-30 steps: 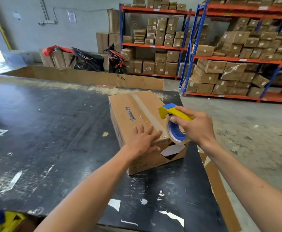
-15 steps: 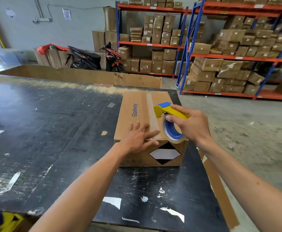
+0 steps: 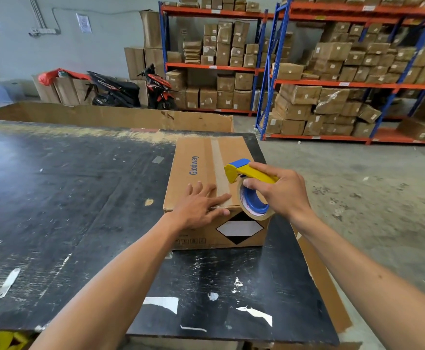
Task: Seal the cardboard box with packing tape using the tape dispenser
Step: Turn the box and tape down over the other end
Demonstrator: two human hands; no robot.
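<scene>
The box (image 3: 214, 188) sits at the table's (image 3: 67, 198) far right corner, about one o'clock from the person, squared so its top seam runs straight away from them, which suits a pull of tape along the seam. A tape strip (image 3: 217, 162) already lies down that seam from the far edge to the near edge. The left hand (image 3: 201, 205) lies flat on the near top edge, fingers straight and spread, tips pointing toward two o'clock and resting on the strip's near end; it is likely there both to pin the box against sliding and to press that end down. The right hand (image 3: 279, 193) hovers just right of the strip, at three o'clock from the left hand, fingers wrapped round the yellow handle of the dispenser (image 3: 249, 188), thumb curled over the blue roll. The dispenser's head points toward the seam at eleven o'clock, with the roll hanging over the box's near right corner, so the cutter is placed for either a tear or a fresh run. Whether tape joins the roll to the strip is hard to tell, the film being clear. The near face, with its diamond label (image 3: 239, 228), looks untaped, so the job seems partly done.
</scene>
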